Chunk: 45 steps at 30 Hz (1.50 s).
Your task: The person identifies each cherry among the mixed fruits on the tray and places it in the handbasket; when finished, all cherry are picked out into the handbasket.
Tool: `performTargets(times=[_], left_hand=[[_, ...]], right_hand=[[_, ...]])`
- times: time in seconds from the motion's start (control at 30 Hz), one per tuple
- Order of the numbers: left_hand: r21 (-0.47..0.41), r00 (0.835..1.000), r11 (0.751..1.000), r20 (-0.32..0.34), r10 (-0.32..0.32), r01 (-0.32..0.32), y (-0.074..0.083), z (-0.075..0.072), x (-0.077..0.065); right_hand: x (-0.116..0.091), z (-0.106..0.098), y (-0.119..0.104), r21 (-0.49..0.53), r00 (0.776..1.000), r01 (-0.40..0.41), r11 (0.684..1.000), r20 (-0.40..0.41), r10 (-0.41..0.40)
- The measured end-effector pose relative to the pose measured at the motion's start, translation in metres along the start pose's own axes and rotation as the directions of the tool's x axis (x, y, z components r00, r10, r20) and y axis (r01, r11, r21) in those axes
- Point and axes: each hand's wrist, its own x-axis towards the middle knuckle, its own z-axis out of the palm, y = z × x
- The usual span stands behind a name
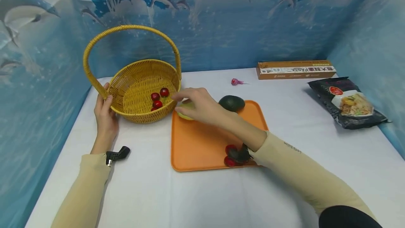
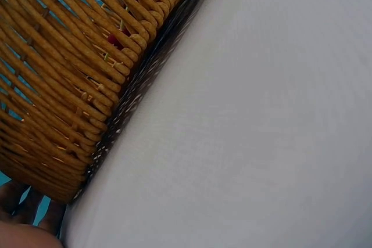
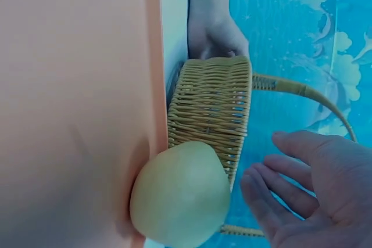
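Note:
A yellow woven basket [image 1: 126,112] with a tall hoop handle stands at the left, with several dark red cherries [image 1: 157,104] inside. My left hand [image 1: 107,119] grips its left side, the thumb at the rim. My right hand [image 1: 202,106] hovers at the basket's right rim, fingers loosely bent and holding nothing, as the right wrist view shows. Close below it, a pale yellow-green rounded fruit [image 3: 181,196] rests at the tray's upper left corner, mostly hidden by the hand in the head view.
The orange tray [image 1: 199,147] also carries a dark green avocado-like fruit [image 1: 232,103], red fruits [image 1: 230,161] and a dark item [image 1: 239,154] partly under my right sleeve. Behind are a pink lollipop [image 1: 237,81] and a pasta box [image 1: 295,70]; a black food bag [image 1: 348,103] lies right.

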Motion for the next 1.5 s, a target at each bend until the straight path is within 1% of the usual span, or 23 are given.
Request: performTargets(times=[0.1,0.17,0.3,0.43,0.53,0.63,0.83,0.93,1.03,1.1,1.17,1.27,1.4,1.5], left_hand=[[-0.001,1.000,1.000,-0.010,-0.004,0.004,-0.004,0.002,0.000],[-0.013,1.000,1.000,-0.004,-0.005,0.005,-0.006,0.003,-0.001],[-0.016,1.000,1.000,-0.005,-0.011,0.011,-0.004,0.001,-0.003],[-0.013,1.000,1.000,-0.012,-0.006,0.006,0.000,-0.001,-0.004],[-0.004,1.000,1.000,0.000,-0.012,0.012,0.000,0.003,-0.001],[0.000,1.000,1.000,0.014,-0.012,0.012,0.003,0.006,0.003],[-0.037,0.999,0.999,0.018,0.032,-0.031,0.010,0.004,0.010],[-0.036,1.000,0.999,0.013,0.012,-0.012,0.005,0.001,0.004],[-0.012,0.999,0.999,-0.006,-0.032,0.032,-0.006,-0.002,-0.008],[0.008,0.999,0.999,-0.012,-0.048,0.048,-0.012,-0.004,-0.015],[0.023,0.999,0.998,-0.008,-0.054,0.054,-0.016,-0.005,-0.017],[0.028,1.000,0.999,0.013,-0.026,0.026,-0.017,-0.003,-0.013],[0.006,1.000,1.000,0.026,0.010,-0.011,-0.010,-0.002,-0.004],[0.001,1.000,1.000,0.016,0.013,-0.013,-0.004,-0.004,-0.001]], right_hand=[[-0.018,-0.006,0.000,0.002,0.999,-0.022,1.000,0.032,0.022],[-0.030,-0.009,0.000,0.009,0.999,-0.024,1.000,0.043,0.023],[-0.049,-0.012,0.000,0.016,0.998,-0.027,0.999,0.059,0.026],[-0.065,-0.017,0.001,-0.010,0.999,-0.017,1.000,0.051,0.017],[-0.079,-0.023,0.005,-0.019,0.999,-0.022,1.000,0.045,0.022],[-0.090,-0.028,0.010,-0.022,0.998,-0.030,0.999,0.058,0.032],[-0.104,-0.034,0.019,-0.001,0.990,-0.083,0.997,0.110,0.083],[-0.112,-0.034,0.025,0.017,0.981,-0.123,0.992,0.152,0.119],[-0.122,-0.034,0.031,0.031,0.965,-0.164,0.986,0.213,0.154],[-0.129,-0.034,0.034,0.028,0.951,-0.188,0.982,0.256,0.175],[-0.133,-0.034,0.039,0.028,0.940,-0.200,0.979,0.289,0.183],[-0.133,-0.037,0.045,0.027,0.932,-0.198,0.980,0.313,0.180],[-0.126,-0.039,0.050,0.011,0.931,-0.172,0.985,0.329,0.158],[-0.121,-0.038,0.050,0.009,0.932,-0.146,0.989,0.338,0.135]])
